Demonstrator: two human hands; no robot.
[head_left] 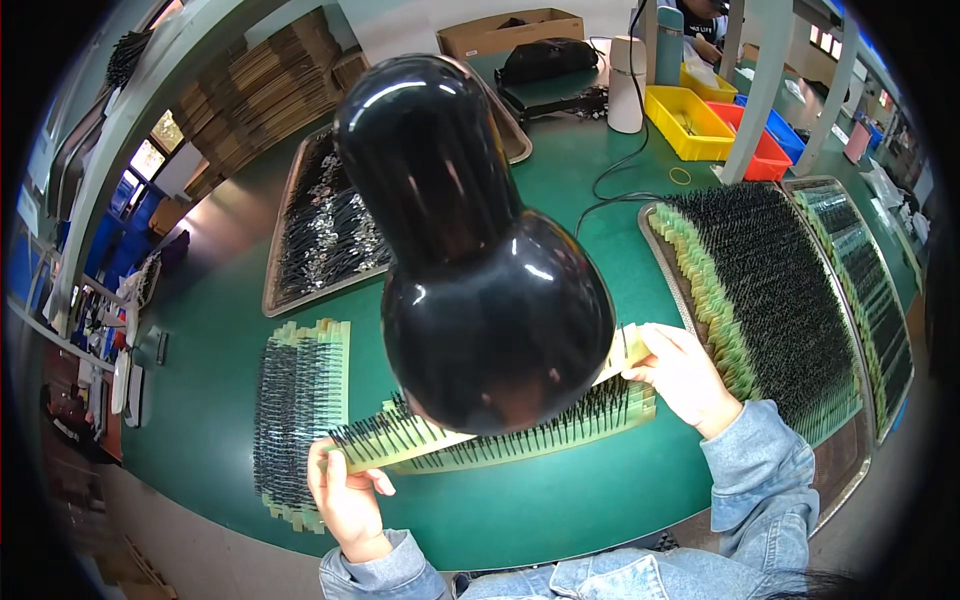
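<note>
A long pale-green strip set with rows of thin black pins is held just above the front of the green bench, stretched between both hands. The left hand is closed on its left end, thumb on top; the right hand pinches its right end between fingers and thumb. The middle of the strip is hidden behind a glossy black gourd-shaped object hanging close to the camera. Toward the bench's left front lies a short stack of similar strips. Along the right edge a metal tray holds a long, dense row of the same strips, with a second filled tray beyond it. Judging by this, far more strips sit in the right tray than in the left stack, so the handling looks early. Farther back lies a tray of black parts, and yellow, red and blue bins stand at the far right corner.
</note>
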